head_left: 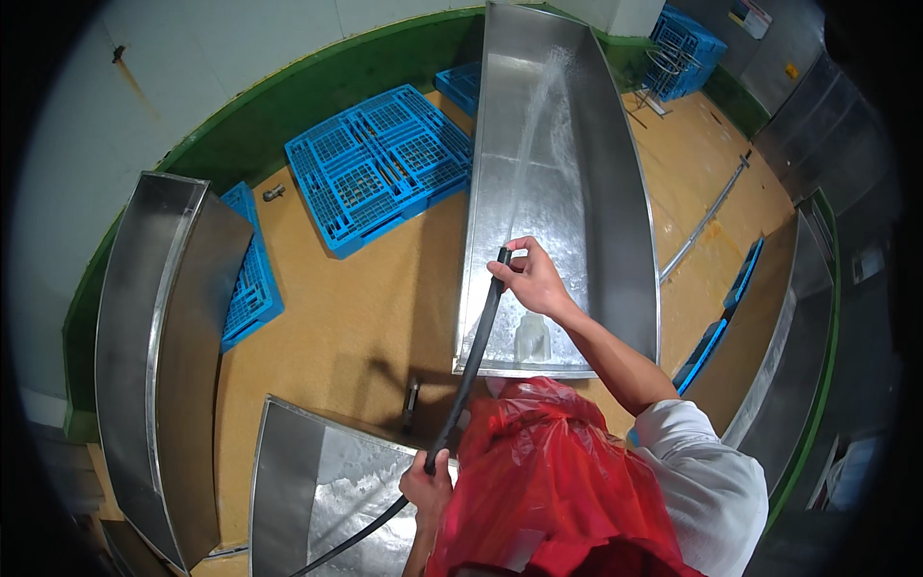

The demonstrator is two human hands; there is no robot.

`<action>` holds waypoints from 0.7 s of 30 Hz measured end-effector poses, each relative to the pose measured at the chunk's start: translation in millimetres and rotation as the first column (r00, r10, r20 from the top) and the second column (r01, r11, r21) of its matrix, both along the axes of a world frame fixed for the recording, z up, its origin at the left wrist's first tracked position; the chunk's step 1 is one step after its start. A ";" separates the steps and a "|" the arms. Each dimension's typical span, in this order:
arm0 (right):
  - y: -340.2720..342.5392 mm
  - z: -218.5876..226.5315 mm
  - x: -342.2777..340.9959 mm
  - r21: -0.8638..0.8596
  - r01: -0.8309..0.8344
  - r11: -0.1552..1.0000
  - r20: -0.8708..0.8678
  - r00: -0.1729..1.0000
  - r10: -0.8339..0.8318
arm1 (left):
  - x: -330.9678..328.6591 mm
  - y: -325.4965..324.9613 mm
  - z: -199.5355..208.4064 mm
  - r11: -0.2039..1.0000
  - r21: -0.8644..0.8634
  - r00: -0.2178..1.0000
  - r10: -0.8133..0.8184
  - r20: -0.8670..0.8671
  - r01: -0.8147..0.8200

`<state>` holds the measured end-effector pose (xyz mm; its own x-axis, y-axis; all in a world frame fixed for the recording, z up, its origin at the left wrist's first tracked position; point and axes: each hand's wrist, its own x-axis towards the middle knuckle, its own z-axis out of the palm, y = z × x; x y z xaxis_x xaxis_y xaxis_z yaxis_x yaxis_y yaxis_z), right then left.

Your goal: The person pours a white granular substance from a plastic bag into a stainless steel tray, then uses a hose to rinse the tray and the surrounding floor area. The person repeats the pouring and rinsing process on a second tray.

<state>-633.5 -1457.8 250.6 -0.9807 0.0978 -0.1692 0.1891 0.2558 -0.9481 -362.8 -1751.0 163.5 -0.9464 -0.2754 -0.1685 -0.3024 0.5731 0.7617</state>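
Near its open end, my right hand [532,277] pinches a black rubber hose [478,351] between thumb and fingers. Water [531,144] streams from the hose mouth and splashes at the far end of a long stainless steel trough [620,240]. Lower down, my left hand [428,484] wraps round the same hose, which runs on toward the lower left. A whitish translucent object [532,338], perhaps a container, lies on the wet trough floor at the near end. A red plastic apron [567,471] covers my front.
Left of the trough, a blue plastic pallet [385,163] lies on the tan floor. Other steel troughs stand at the left [173,365], lower left [288,481] and right. Against the right side leans or lies a metal pole [707,219]. Blue crates [687,48] stand at the back.
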 end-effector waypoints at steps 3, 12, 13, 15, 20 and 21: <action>-8.4 9.1 -5.2 0.004 -0.019 1.000 -0.001 1.000 0.019 | -1.8 -0.1 6.5 1.000 -0.014 0.999 0.018 0.031 -0.018; -18.0 13.8 -11.4 0.003 -0.043 0.999 -0.030 0.999 0.043 | -1.9 -1.2 5.6 0.998 -0.033 0.999 0.048 0.003 -0.048; -19.2 15.8 -10.3 -0.010 -0.038 0.999 -0.029 0.999 0.038 | -1.4 -1.5 3.7 0.998 -0.037 0.999 0.050 -0.002 -0.051; -19.7 17.2 -8.6 -0.019 -0.030 0.999 -0.028 0.999 0.030 | -1.2 -1.7 3.8 0.998 -0.045 0.999 0.049 -0.005 -0.050; -10.8 2.9 -4.9 -0.051 -0.007 0.999 -0.064 0.998 0.003 | -3.8 -0.8 8.8 0.998 -0.049 0.999 0.038 0.010 -0.037; -9.6 0.6 -4.3 -0.058 -0.003 0.998 -0.064 0.998 0.000 | -3.2 -0.8 8.3 0.998 -0.051 0.999 0.036 0.013 -0.036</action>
<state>-637.8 -1467.4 251.1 -0.9898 0.0882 -0.1118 0.1276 0.2007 -0.9713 -366.0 -1751.8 171.8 -0.9334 -0.3178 -0.1664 -0.3339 0.5998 0.7271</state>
